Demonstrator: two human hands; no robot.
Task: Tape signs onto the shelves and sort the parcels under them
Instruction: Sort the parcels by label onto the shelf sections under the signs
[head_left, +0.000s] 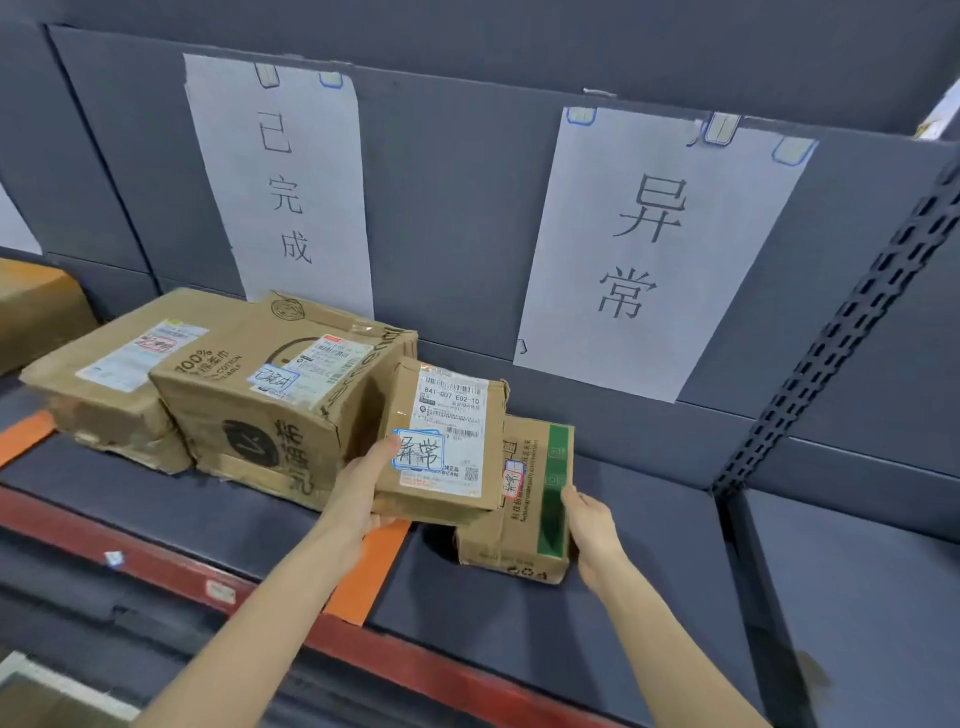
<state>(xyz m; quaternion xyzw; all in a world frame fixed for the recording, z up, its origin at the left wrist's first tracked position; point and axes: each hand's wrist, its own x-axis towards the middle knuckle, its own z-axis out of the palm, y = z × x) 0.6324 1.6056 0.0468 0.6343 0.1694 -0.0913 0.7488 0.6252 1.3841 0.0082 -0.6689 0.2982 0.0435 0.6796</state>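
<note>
My left hand (358, 493) grips the small parcel (441, 441) at its near left corner. The thumb lies on top beside its blue-edged 异常 sticker, and the other fingers are hidden beneath. The parcel is tilted, its right edge overlapping the green-striped box (519, 499), which lies flat on the grey shelf (675, 571) below the 异常 sign (649, 249). My right hand (592, 525) touches that box's right side, its fingers fairly straight and grasping nothing. Just to the left, under the 已完成 sign (280, 182), a large printed carton (270, 395) touches the small parcel, with a flat carton (104, 374) beside it. An orange tape strip (363, 566) runs under my left wrist.
</note>
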